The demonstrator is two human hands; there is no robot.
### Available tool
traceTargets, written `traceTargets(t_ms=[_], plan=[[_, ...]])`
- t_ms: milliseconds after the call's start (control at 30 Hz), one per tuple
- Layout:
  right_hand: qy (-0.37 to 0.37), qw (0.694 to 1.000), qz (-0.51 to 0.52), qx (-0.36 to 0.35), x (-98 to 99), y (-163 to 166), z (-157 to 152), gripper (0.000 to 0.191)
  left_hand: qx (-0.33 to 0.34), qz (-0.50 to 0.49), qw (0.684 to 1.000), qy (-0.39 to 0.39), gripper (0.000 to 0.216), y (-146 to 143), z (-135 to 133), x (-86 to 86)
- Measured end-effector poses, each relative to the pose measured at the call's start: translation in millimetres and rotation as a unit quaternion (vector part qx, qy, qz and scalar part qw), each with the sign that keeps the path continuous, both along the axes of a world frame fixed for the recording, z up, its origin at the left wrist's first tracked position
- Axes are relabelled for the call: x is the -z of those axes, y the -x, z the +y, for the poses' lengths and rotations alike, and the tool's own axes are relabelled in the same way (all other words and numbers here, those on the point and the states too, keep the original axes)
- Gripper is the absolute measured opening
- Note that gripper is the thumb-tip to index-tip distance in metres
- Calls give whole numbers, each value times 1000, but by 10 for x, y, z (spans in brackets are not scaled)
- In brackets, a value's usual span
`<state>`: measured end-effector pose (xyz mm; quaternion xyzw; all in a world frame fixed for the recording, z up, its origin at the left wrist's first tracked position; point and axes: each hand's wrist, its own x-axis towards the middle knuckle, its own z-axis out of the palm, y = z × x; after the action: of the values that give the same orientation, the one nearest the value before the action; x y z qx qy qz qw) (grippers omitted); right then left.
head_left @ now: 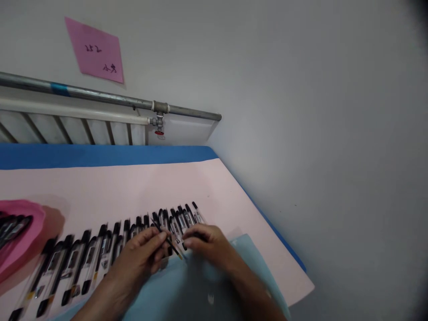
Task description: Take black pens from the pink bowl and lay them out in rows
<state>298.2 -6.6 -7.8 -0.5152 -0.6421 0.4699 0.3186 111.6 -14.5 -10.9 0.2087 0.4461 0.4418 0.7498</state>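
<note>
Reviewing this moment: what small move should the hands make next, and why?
Probably bring the right hand to the lower end of the thin dark stick to steady it: the left hand pinches it higher up, that end, yellowish near its tip, juts out, and the right hand is close by. Whether the right hand holds anything is unclear.

I'm indoors, in corner of heated room; looks like small workroom, though home or workshop I can't tell. Pale wall (301, 111), radiator (67, 111) beyond my table (100, 155), metal pipe (110, 97) above it, valve (159, 120) at its end. Handwritten pink note (95, 55) on wall. Pink sheet (117, 185) over blue tabletop, pens (89, 255) in rows, pink basin (39, 216).
</note>
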Motion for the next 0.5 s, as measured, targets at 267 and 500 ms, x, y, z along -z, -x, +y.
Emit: traceTargets(t_ms=[267, 500], plan=[[-15, 1000, -13, -23, -2, 163, -38, 12, 7, 32, 999, -31, 28, -62, -38, 27], [-84, 937, -267, 211, 146, -343, 295, 19, 79, 35, 996, -28, 25, -28, -6, 60]])
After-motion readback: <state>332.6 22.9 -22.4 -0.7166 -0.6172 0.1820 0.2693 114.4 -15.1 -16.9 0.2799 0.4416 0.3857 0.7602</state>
